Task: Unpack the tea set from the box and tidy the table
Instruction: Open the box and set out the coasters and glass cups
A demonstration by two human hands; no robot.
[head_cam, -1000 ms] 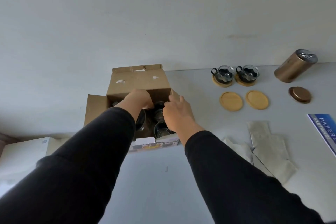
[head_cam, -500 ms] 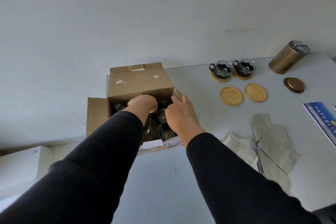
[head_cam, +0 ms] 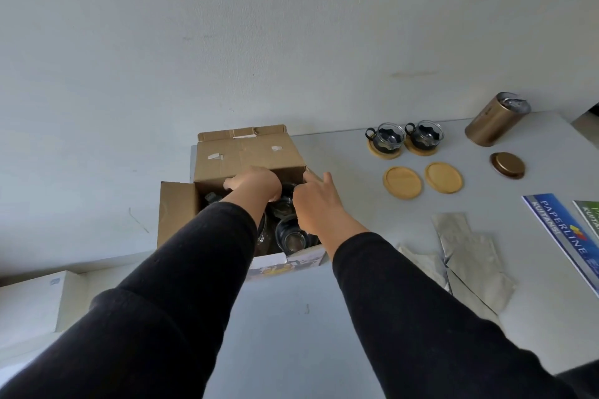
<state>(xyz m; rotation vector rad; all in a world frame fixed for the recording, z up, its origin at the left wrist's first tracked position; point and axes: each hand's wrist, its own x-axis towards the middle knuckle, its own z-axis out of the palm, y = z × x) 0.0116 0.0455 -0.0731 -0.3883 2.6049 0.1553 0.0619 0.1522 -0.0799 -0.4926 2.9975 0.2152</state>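
A: What's the room like?

B: A plain pale wall point(head_cam: 291, 26) behind a light grey table point(head_cam: 291, 317), and a white box point(head_cam: 32, 304) lower down at the left edge.

A: And the cardboard box?

B: The cardboard box point(head_cam: 246, 155) sits open at the table's back left corner, flaps up, with glass cups point(head_cam: 290, 238) inside. Both hands reach into it. The left hand point(head_cam: 256, 183) is deep at the far side, fingers curled downward over something I cannot make out. The right hand point(head_cam: 316, 204) is at the box's right wall, index finger straight along the rim, the other fingers hidden, so I cannot tell its grip.

A: The rest of the set?

B: 2 cups on coasters point(head_cam: 403, 139) near the wall, 2 bare coasters point(head_cam: 421, 180) in front of them, well right of the box. A gold tin point(head_cam: 492, 123), its lid point(head_cam: 507, 165), foil pouches point(head_cam: 466, 262) and a blue paper pack point(head_cam: 564, 236) lie further right.

A: Any change from 0.5 seconds ago?

B: Barely; the hands stay inside the box, the left slightly further back.
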